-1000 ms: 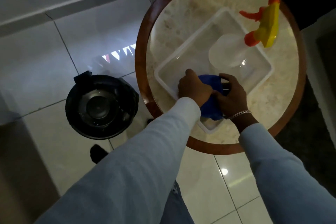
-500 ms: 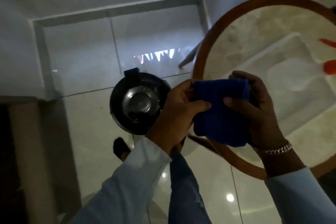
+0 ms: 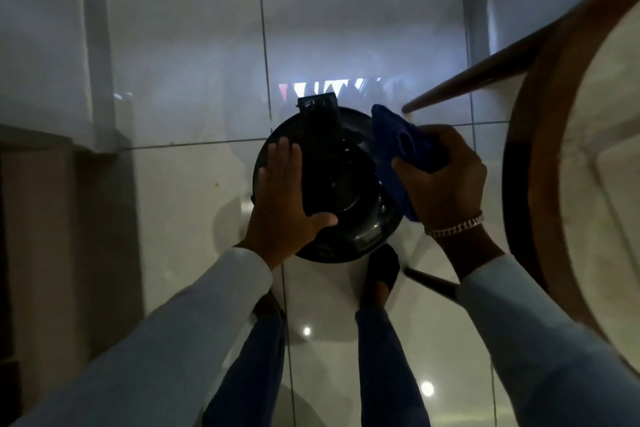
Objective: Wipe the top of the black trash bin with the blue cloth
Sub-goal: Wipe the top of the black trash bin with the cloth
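The round black trash bin (image 3: 343, 184) stands on the pale tiled floor right below me, its glossy lid facing up. My left hand (image 3: 287, 198) lies flat over the lid's left side, fingers spread, holding nothing. My right hand (image 3: 446, 184) is closed on the bunched blue cloth (image 3: 398, 152), which hangs over the lid's right edge. Whether the cloth touches the lid I cannot tell.
A round table (image 3: 568, 149) with a brown wooden rim and marble top fills the right side, its legs (image 3: 464, 80) reaching toward the bin. My legs and dark shoes (image 3: 381, 274) stand just behind the bin. A brown wall or door edge (image 3: 34, 218) lies left.
Both hands carried the cloth away from the table to the bin. My left hand let go of the cloth and now rests on the lid; the right alone holds the cloth.
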A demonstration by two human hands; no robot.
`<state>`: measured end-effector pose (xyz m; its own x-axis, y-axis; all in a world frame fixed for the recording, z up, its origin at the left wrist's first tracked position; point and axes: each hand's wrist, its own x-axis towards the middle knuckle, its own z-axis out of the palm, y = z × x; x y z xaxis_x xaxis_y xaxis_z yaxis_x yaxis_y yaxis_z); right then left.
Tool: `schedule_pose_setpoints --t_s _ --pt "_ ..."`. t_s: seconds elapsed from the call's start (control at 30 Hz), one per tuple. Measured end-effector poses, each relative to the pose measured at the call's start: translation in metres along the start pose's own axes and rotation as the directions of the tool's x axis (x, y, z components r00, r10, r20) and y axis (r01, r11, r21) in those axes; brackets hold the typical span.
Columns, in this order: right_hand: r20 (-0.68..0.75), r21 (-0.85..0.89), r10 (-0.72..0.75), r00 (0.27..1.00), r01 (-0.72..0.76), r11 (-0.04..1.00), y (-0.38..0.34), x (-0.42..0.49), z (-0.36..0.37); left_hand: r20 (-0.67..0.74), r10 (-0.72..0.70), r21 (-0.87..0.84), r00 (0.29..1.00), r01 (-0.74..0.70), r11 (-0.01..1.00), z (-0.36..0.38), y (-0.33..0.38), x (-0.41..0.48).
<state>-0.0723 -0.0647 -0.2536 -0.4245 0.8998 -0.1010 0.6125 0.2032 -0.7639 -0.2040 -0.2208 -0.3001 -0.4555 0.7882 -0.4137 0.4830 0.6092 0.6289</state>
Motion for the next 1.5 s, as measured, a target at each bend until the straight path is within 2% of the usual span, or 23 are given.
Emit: schedule_pose_setpoints --t_s 0.1,0.17,0.23,0.33,0.4,0.47,0.53,0.6,0.7,0.77,0.93,1.07,1.23,1.3,1.37,1.5 --pt "0.028 -0.167 -0.193 0.981 0.195 0.966 0.011 0.015 0.026 0.119 0.084 0.198 0.989 -0.107 0.974 0.014 -0.029 0.018" --pt "0.195 -0.306 -0.239 0.951 0.29 0.907 0.022 0.021 0.043 0.14 0.103 0.269 0.985 -0.138 0.953 0.019 -0.042 0.029" --pt "0.378 -0.341 -0.232 0.896 0.368 0.865 0.029 0.019 0.055 0.139 0.124 0.309 0.982 -0.162 0.937 0.022 -0.05 0.034" --pt "0.398 -0.368 -0.319 0.86 0.468 0.803 0.037 0.019 0.067 0.137 0.149 0.33 0.979 -0.187 0.925 0.025 -0.058 0.035" --pt "0.482 -0.416 -0.307 0.82 0.523 0.744 0.04 0.023 0.075 0.154 0.155 0.341 0.976 -0.2 0.918 0.025 -0.061 0.035" --pt "0.633 -0.462 -0.243 0.735 0.611 0.643 0.05 0.026 0.085 0.169 0.155 0.356 0.973 -0.207 0.911 0.025 -0.062 0.037" --pt "0.683 -0.482 -0.229 0.693 0.664 0.571 0.062 0.025 0.092 0.171 0.146 0.366 0.974 -0.2 0.909 0.024 -0.063 0.039" --pt "0.626 -0.514 -0.249 0.739 0.631 0.58 0.073 0.018 0.095 0.156 0.141 0.368 0.978 -0.19 0.91 0.023 -0.065 0.039" --pt "0.433 -0.543 -0.222 0.873 0.45 0.709 0.089 -0.014 0.094 0.153 0.162 0.359 0.975 -0.207 0.91 0.024 -0.067 0.04" --pt "0.35 -0.524 -0.213 0.912 0.379 0.763 0.098 -0.041 0.095 0.136 0.181 0.345 0.974 -0.218 0.913 0.025 -0.071 0.04" --pt "0.281 -0.553 -0.237 0.93 0.359 0.752 0.105 -0.055 0.101 0.114 0.241 0.301 0.964 -0.264 0.916 0.03 -0.08 0.041" --pt "0.267 -0.564 -0.252 0.93 0.363 0.741 0.092 -0.022 0.111 0.128 0.297 0.3 0.946 -0.323 0.898 0.03 -0.088 0.043" --pt "0.218 -0.548 -0.297 0.93 0.368 0.751 0.084 0.004 0.116 0.112 0.31 0.302 0.944 -0.329 0.895 0.03 -0.092 0.043" --pt "0.146 -0.546 -0.263 0.954 0.299 0.783 0.09 -0.012 0.114 0.105 0.306 0.294 0.946 -0.323 0.899 0.03 -0.092 0.043" --pt "0.019 -0.533 -0.178 0.984 0.16 0.831 0.097 -0.038 0.113 0.102 0.31 0.284 0.945 -0.327 0.901 0.03 -0.092 0.042" --pt "-0.146 -0.487 -0.01 0.989 -0.063 0.871 0.095 -0.083 0.13 0.094 0.323 0.278 0.942 -0.336 0.9 0.031 -0.092 0.042"
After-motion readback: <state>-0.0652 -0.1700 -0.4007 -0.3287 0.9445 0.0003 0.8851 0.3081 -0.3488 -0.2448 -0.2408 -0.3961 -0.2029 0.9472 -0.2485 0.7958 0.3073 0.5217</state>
